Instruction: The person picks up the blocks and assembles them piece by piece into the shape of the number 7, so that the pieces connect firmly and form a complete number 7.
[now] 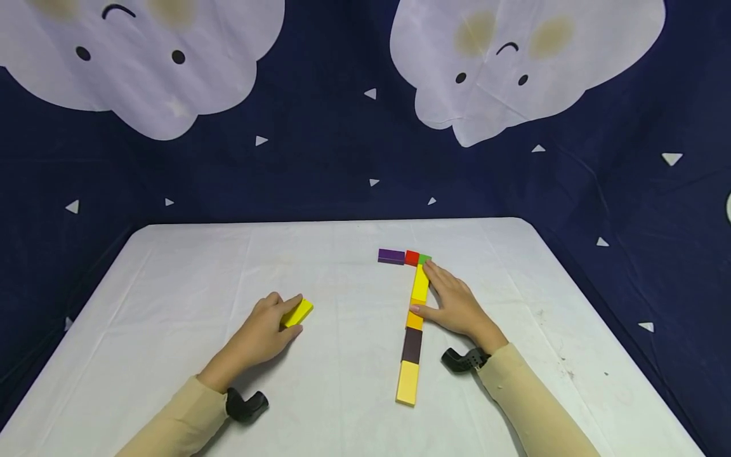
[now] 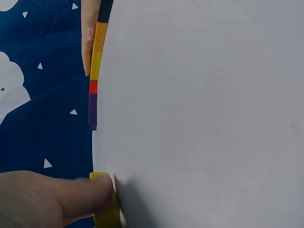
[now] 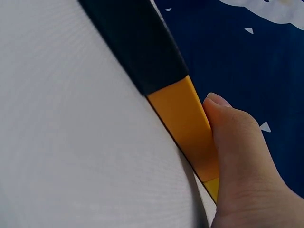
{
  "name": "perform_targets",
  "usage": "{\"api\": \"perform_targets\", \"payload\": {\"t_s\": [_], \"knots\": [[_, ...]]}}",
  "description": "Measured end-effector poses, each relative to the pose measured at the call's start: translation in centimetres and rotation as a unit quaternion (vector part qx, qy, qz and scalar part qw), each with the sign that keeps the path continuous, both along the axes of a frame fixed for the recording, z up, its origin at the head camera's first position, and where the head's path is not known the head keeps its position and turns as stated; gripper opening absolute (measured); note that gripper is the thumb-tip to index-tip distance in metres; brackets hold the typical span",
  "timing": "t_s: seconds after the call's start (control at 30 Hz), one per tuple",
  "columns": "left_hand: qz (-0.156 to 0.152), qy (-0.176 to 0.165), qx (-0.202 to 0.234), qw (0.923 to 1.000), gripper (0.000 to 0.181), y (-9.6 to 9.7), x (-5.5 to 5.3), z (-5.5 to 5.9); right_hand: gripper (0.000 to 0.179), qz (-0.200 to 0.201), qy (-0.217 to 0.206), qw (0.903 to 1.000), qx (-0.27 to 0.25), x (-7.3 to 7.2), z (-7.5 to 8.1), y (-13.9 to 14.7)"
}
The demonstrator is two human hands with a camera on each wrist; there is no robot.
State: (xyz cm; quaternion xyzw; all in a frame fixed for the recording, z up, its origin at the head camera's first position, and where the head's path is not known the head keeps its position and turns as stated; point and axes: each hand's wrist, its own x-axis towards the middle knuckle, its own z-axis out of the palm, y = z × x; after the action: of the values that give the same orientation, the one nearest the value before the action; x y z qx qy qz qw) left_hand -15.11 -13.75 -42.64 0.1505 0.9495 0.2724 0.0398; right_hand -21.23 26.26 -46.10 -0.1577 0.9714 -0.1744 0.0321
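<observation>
Thumb and fingers of my left hand [image 1: 257,335] pinch a yellow block [image 1: 301,311] at the table's left-centre; the left wrist view shows the thumb across that block [image 2: 107,214]. To the right, blocks lie end to end in a line: a yellow block [image 1: 420,284], an orange block [image 1: 415,321], a dark brown block [image 1: 412,346] and a pale yellow block [image 1: 407,383] nearest me. My right hand [image 1: 457,309] rests along the line's right side, fingers extended. Its thumb touches the orange block [image 3: 183,128], and its fingertips reach the green block [image 1: 424,259] at the far corner.
Left of the green block sit a red block [image 1: 412,258] and a purple block [image 1: 391,256], forming a short arm at the line's far end. All lie on a white-covered table [image 1: 188,273]. Behind it hangs a dark blue cloth [image 1: 320,178] with clouds and triangles.
</observation>
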Motion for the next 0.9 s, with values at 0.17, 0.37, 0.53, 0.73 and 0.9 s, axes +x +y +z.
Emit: {"api": "perform_targets", "payload": {"t_s": [0.17,0.37,0.53,0.73,0.9], "knots": [[-0.026,0.011,-0.006,0.9996,0.054,0.3,-0.5,0.1,0.105,0.0,0.001,1.0,0.0,0.0,-0.1,0.1],[-0.064,0.012,0.002,0.9979,0.052,0.8,-1.7,0.4,0.105,-0.001,-0.001,1.0,-0.001,0.0,-0.1,0.1],[-0.095,-0.009,-0.001,0.9955,0.051,1.9,-3.5,1.1,0.105,0.0,-0.001,1.0,-0.001,0.0,-0.1,0.1],[-0.123,-0.041,0.012,0.9915,0.049,3.4,-6.2,1.8,0.105,-0.001,-0.002,1.0,-0.002,-0.1,-0.1,0.0],[-0.123,-0.044,0.033,0.9909,0.049,4.9,-8.3,1.9,0.105,-0.002,-0.004,1.0,-0.001,-0.1,-0.1,0.0]]}}
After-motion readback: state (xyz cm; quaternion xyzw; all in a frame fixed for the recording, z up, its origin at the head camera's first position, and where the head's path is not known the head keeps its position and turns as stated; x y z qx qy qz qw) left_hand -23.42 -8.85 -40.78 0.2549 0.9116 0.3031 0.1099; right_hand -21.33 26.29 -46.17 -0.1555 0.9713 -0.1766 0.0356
